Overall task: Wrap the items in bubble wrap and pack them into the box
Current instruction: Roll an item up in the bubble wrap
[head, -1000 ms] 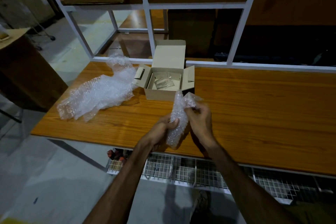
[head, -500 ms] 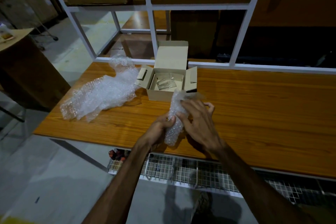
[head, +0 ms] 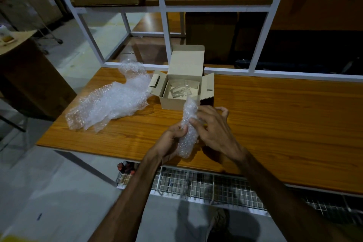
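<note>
A long bundle of bubble wrap [head: 189,127] stands nearly upright over the wooden table [head: 275,120], near its front edge. My left hand [head: 169,143] grips the bundle's lower part from the left. My right hand [head: 214,129] presses its fingers against the bundle's upper right side, thumb on the wrap. What is inside the wrap is hidden. Just behind stands a small open cardboard box [head: 172,102], flaps spread, with clear wrapped pieces [head: 179,90] lying inside.
A loose heap of bubble wrap [head: 112,100] lies on the table's left part. A white metal frame [head: 167,31] rises along the far edge. A wire mesh shelf [head: 196,184] hangs under the table's front. A brown cabinet [head: 29,76] stands at the left.
My right hand has shifted from pinching the top of the wrap to laying its fingers over the bundle's side. The bundle stays between both hands.
</note>
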`<action>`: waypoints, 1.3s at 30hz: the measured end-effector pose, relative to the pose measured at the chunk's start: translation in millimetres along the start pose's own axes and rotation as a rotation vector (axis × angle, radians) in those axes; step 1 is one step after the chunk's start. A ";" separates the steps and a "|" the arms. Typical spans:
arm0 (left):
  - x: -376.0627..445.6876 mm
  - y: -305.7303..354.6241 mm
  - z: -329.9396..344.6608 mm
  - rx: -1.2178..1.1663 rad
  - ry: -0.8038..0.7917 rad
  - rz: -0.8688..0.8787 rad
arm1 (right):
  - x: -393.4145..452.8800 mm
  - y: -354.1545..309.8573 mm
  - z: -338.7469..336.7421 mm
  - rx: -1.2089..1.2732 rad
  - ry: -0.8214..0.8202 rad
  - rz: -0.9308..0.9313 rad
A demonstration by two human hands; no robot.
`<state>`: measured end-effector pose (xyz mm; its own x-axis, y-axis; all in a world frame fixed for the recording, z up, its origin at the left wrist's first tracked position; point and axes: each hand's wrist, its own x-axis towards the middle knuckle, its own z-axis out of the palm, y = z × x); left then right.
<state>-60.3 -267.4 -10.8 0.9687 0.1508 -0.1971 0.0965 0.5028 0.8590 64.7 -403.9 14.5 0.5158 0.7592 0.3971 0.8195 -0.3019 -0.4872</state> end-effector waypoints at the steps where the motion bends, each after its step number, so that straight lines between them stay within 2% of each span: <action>1: -0.5 0.1 -0.2 -0.010 0.002 0.000 | 1.8 -1.3 -0.2 0.032 0.020 0.018; 3: -2.2 3.0 0.3 0.002 0.028 -0.008 | 4.3 -2.4 0.6 0.096 0.036 0.056; 6: -4.1 7.6 0.0 0.038 0.038 -0.007 | 3.7 -3.5 0.4 0.181 -0.048 0.092; 13: -6.6 9.1 -3.4 0.042 0.091 -0.010 | 9.2 -2.5 -0.2 -0.043 -0.066 0.002; 17: -7.0 11.1 -4.3 0.062 0.078 0.001 | 8.8 0.4 0.6 -0.018 -0.086 -0.037; 25: -3.6 14.3 -4.6 0.186 0.137 0.033 | 6.9 -3.7 0.8 -0.014 -0.122 0.019; 35: 2.0 19.5 -7.7 0.298 0.173 0.105 | 6.6 -9.0 -7.6 0.203 -0.264 0.151; 39: 2.6 19.6 -5.0 0.360 0.181 0.144 | 13.5 -7.6 -19.4 0.155 -0.394 0.169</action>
<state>-57.0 -252.9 3.2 0.9255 0.3608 -0.1154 0.0680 0.1413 0.9876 70.2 -402.6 38.6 0.4801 0.8772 -0.0096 0.6692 -0.3733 -0.6425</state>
